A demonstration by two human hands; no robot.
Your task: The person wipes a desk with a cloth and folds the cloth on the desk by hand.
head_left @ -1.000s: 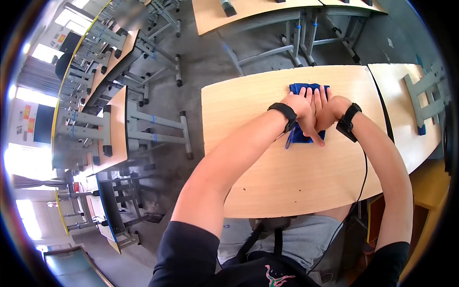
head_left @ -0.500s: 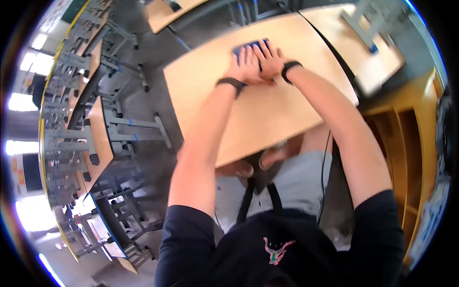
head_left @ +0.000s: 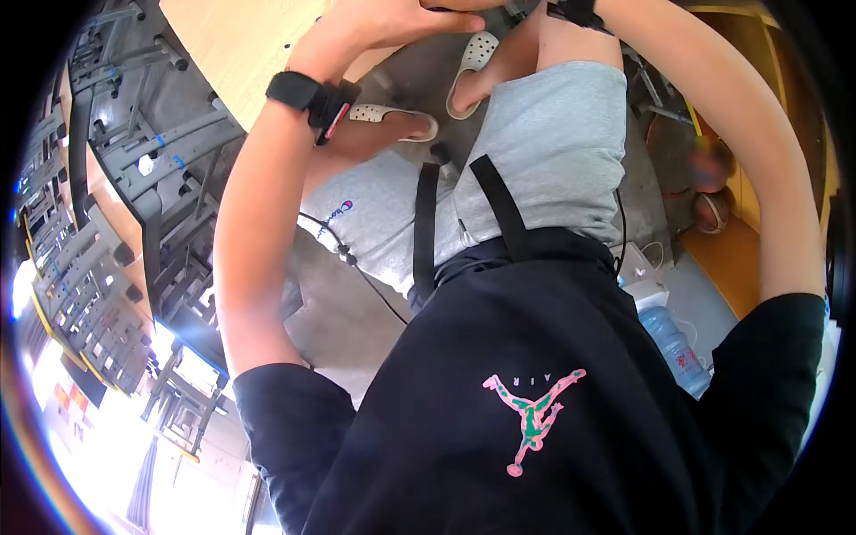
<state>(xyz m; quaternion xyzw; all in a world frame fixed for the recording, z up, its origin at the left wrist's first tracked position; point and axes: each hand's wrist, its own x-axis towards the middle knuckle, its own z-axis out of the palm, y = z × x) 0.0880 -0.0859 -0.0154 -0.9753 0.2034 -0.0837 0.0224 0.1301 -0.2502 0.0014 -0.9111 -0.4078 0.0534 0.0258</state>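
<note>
Fingers [head_left: 459, 21] of my left hand [head_left: 379, 21] are near the tabletop [head_left: 241, 53] edge; if clenched or released, I cannot tell. My right hand is hidden.

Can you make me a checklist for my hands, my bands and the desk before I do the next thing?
1. Left hand in view: ok, partly, at the top edge of the picture.
2. Right hand in view: not ok, the picture cuts off past the wrist.
3. Black bands on both wrists: ok, left band and right band are on.
4. Desk in view: not ok, only part of its top shows.
5. Left hand touching the desk: cannot tell from this angle.
6. Anything in your hands: cannot tell, too little of them shows.
</note>
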